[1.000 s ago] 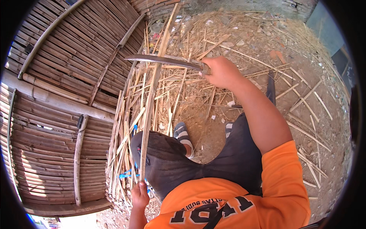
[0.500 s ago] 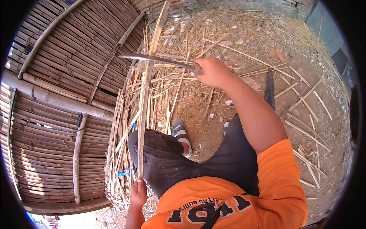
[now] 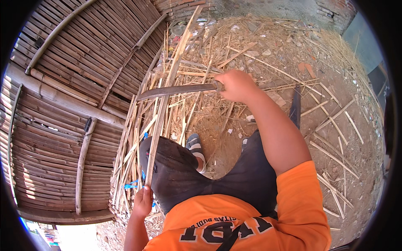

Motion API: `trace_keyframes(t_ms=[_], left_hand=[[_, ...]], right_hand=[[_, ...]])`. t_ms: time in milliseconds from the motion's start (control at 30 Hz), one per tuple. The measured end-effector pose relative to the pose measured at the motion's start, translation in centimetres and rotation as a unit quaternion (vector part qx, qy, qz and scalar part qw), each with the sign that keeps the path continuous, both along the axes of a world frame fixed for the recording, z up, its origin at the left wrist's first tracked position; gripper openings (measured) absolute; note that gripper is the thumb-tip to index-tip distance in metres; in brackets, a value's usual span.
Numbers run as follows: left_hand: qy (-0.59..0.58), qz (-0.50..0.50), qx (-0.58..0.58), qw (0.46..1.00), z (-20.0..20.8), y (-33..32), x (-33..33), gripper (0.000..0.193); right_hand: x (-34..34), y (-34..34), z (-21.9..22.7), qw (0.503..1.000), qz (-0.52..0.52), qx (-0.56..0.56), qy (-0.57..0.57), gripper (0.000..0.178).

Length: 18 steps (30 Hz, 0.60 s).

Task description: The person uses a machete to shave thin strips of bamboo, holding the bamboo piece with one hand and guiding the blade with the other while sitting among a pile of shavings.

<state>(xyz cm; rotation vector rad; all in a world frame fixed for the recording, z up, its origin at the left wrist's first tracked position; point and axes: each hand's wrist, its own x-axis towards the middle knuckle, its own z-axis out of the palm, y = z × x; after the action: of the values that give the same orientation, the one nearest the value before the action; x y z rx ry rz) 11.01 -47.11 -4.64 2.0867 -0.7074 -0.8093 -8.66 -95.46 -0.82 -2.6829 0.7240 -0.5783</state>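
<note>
My left hand (image 3: pixel 143 202) is closed around the near end of a long, pale bamboo strip (image 3: pixel 156 138). The strip slants away past my left knee, its far end reaching toward the brick wall. In my right hand (image 3: pixel 238 85) is the handle of a machete; the fist hides most of the grip. The dark, slightly curved machete blade (image 3: pixel 184 89) points left and crosses the strip beyond my knee, with its broad side showing. Whether the blade touches the strip or passes just above it, I cannot tell.
A bamboo slat wall (image 3: pixel 63 125) with pole braces stands close on the left. Beside it lies a heap of split bamboo strips (image 3: pixel 130 154) with blue ties. More loose strips (image 3: pixel 335 121) are scattered on the right-hand dirt floor. A brick wall (image 3: pixel 268 10) closes the far side.
The machete has come nearer to me along the strip, and its blade has turned to show more of its broad side. My left hand and the strip's near end have shifted slightly left.
</note>
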Motion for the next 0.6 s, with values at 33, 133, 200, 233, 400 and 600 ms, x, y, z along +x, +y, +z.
trace_keyframes(t_ms=[33,133,200,233,400,600], left_hand=[[0.021,0.010,0.006,1.000,0.0,0.1,-0.1,0.055],[0.077,0.024,0.004,0.997,0.3,-0.1,-1.1,0.055],[0.088,0.015,0.002,0.996,0.9,-0.9,-2.0,0.055],[0.096,0.012,0.002,0.995,0.7,-0.2,-1.9,0.054],[0.027,0.010,-0.021,0.999,0.1,0.7,-1.6,0.052],[0.029,0.006,0.011,1.000,-0.1,1.0,-2.4,0.054]], right_hand=[[0.1,0.6,-0.3,1.000,0.006,-0.014,-0.012,0.019],[1.0,3.8,0.2,0.997,0.053,-0.064,-0.009,0.025],[2.0,5.1,0.3,0.990,0.102,-0.093,0.002,0.031],[2.3,5.5,0.7,0.989,0.107,-0.101,0.009,0.031],[0.5,0.8,-1.1,0.988,-0.084,0.071,-0.108,0.028],[0.5,2.6,-0.6,0.999,0.006,0.006,-0.045,0.023]])
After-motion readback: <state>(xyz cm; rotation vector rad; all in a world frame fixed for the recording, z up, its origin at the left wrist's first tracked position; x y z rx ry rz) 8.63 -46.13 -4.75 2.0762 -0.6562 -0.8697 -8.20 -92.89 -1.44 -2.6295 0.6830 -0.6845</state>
